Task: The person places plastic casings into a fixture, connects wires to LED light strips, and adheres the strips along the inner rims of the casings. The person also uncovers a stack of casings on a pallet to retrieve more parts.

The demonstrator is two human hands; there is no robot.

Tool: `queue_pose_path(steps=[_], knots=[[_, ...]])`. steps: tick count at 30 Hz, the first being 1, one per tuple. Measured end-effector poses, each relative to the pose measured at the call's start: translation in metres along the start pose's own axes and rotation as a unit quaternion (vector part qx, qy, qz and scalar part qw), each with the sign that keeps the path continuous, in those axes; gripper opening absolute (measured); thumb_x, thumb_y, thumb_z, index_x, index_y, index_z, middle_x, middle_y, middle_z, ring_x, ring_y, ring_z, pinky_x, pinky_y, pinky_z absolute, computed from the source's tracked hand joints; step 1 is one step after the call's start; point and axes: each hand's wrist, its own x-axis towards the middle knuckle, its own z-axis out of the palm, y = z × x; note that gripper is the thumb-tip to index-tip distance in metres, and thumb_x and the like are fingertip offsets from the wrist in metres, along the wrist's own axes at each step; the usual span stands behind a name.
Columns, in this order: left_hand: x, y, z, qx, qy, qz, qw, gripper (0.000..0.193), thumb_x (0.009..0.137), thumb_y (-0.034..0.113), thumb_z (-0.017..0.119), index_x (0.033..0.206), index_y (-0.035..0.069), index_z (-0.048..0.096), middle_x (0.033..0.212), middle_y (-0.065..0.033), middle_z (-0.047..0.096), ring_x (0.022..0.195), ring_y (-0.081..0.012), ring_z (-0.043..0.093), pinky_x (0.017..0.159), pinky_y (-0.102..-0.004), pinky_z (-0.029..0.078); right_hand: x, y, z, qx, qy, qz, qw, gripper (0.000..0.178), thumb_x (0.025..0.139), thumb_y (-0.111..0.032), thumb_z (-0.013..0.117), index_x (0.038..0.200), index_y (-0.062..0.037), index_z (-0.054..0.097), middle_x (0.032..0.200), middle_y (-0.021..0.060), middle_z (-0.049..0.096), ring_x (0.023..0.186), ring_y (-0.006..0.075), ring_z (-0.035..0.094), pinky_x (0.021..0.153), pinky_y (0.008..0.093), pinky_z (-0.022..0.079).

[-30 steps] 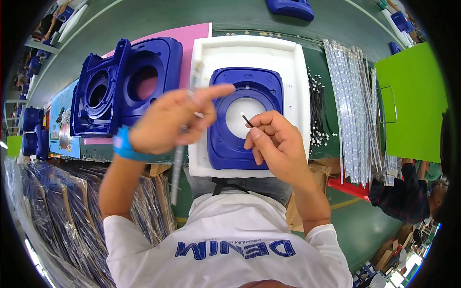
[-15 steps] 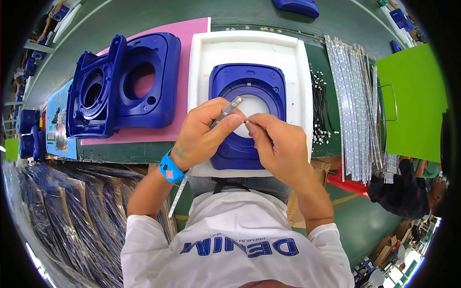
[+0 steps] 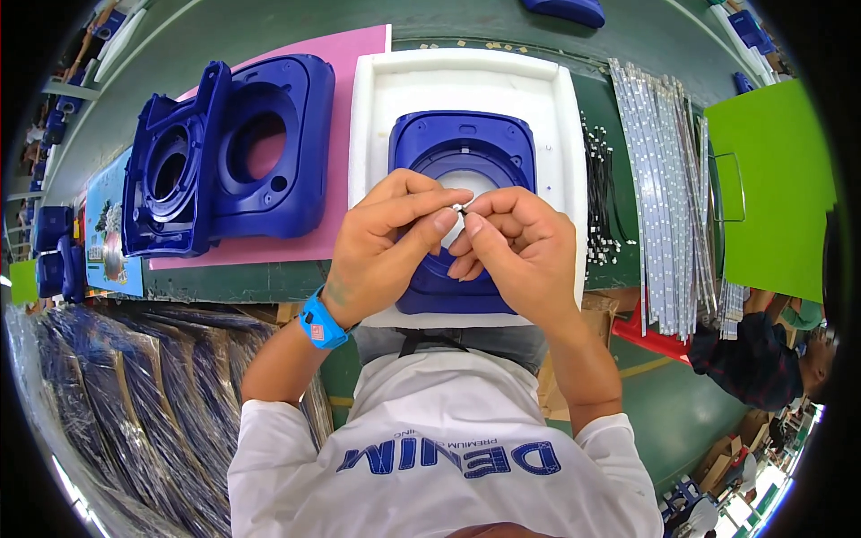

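A blue plastic housing with a round opening lies on a white foam tray in front of me. Both of my hands hover over its near half. My left hand, with a blue wristband, and my right hand meet fingertip to fingertip. Together they pinch a small pale part above the housing's opening. Most of that part is hidden by my fingers.
Two more blue housings lean together on a pink mat to the left. Right of the tray lie black wires, long silvery strips and a green sheet. Another person sits at lower right. Wrapped stacks fill the lower left.
My left hand has swung in from the left, with a long thin strip in it, to meet my right hand. The fingertips now pinch together over the housing.
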Motion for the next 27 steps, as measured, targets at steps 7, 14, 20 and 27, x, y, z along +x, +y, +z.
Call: queue_pose_path(steps=[7, 14, 20, 27], knots=[[-0.001, -0.002, -0.001, -0.010, 0.057, -0.027, 0.998, 0.024, 0.101, 0.000, 0.065, 0.123, -0.001, 0.074, 0.110, -0.0068, 0.062, 0.087, -0.0095, 0.061, 0.073, -0.0226, 0.053, -0.001, 0.000, 0.003, -0.007, 0.025, 0.002, 1.000, 0.010, 0.098, -0.002, 0.064, 0.103, 0.0063, 0.064, 0.080, 0.0114, 0.074, 0.067, 0.0126, 0.073, 0.057, 0.0252, 0.059], [-0.003, -0.005, 0.003, -0.008, 0.051, 0.020, 0.998, 0.024, 0.100, -0.001, 0.066, 0.122, 0.000, 0.075, 0.106, -0.0074, 0.065, 0.091, -0.0122, 0.064, 0.076, -0.0242, 0.054, 0.005, 0.003, 0.009, -0.029, 0.022, -0.007, 0.999, 0.008, 0.096, -0.001, 0.066, 0.098, 0.0062, 0.066, 0.076, 0.0101, 0.074, 0.064, 0.0091, 0.069, 0.055, 0.0244, 0.058], [-0.004, -0.007, 0.001, 0.100, 0.046, 0.049, 0.993, 0.029, 0.093, -0.005, 0.071, 0.120, 0.004, 0.077, 0.100, -0.0082, 0.067, 0.089, -0.0144, 0.065, 0.074, -0.0262, 0.055, 0.010, 0.005, -0.003, -0.199, 0.015, -0.077, 0.977, 0.007, 0.087, -0.002, 0.071, 0.084, 0.0033, 0.068, 0.061, 0.0045, 0.065, 0.052, 0.0040, 0.056, 0.048, 0.0235, 0.043], [-0.004, -0.008, 0.000, 0.212, 0.031, 0.089, 0.973, 0.029, 0.089, -0.006, 0.074, 0.116, 0.003, 0.078, 0.093, -0.0086, 0.068, 0.082, -0.0194, 0.067, 0.070, -0.0298, 0.054, 0.009, -0.001, -0.008, -0.279, -0.011, -0.081, 0.957, 0.003, 0.086, -0.001, 0.072, 0.084, 0.0027, 0.072, 0.058, -0.0040, 0.055, 0.052, 0.0000, 0.040, 0.047, 0.0225, 0.030]])
